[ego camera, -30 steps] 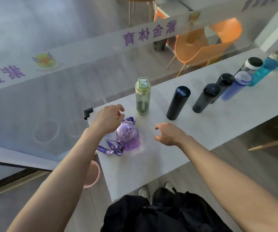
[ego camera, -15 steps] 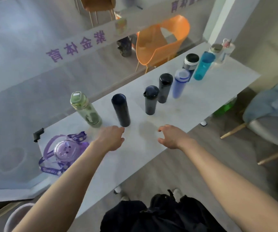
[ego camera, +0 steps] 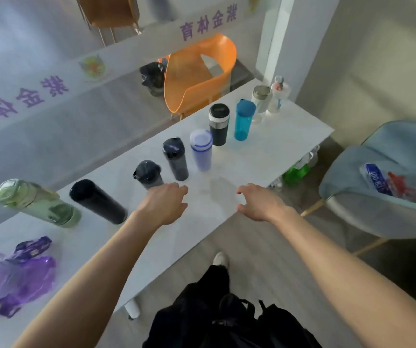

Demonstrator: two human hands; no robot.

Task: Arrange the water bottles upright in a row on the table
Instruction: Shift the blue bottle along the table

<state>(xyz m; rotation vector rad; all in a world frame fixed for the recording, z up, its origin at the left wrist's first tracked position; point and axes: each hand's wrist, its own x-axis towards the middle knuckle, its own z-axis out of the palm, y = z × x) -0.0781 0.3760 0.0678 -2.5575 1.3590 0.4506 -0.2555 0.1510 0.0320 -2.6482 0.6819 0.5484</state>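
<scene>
Both hands have slid along the counter [ego camera: 264, 156] since a moment ago, away from the purple bottle [ego camera: 13, 277], which now sits far off at the near left corner, squat and translucent with a printed strap looped round it. The left hand [ego camera: 163, 205] hovers over the pale, smooth, marble-look top just in front of the short dark bottle [ego camera: 149, 173], fingers [ego camera: 180, 190] loosely curled and holding nothing. The right hand [ego camera: 259, 202] hangs over the counter's near edge, fingers spread and bent, also empty.

And look at that row, all upright along the far side: a translucent green bottle [ego camera: 38, 203] with a flip lid, a matte black cylinder [ego camera: 99, 202], the short dark one with its domed cap, a taller smoky dark bottle [ego camera: 175, 159], a frosted blue-violet bottle [ego camera: 201, 149] with a clear cap, a black flask [ego camera: 219, 124] banded in white and steel, a glossy teal bottle [ego camera: 244, 120], then two pale clear ones [ego camera: 268, 99] touching at the far end.

Behind the counter, a moulded orange chair [ego camera: 199, 76]; to the right, a soft grey-blue armchair [ego camera: 382, 182].
</scene>
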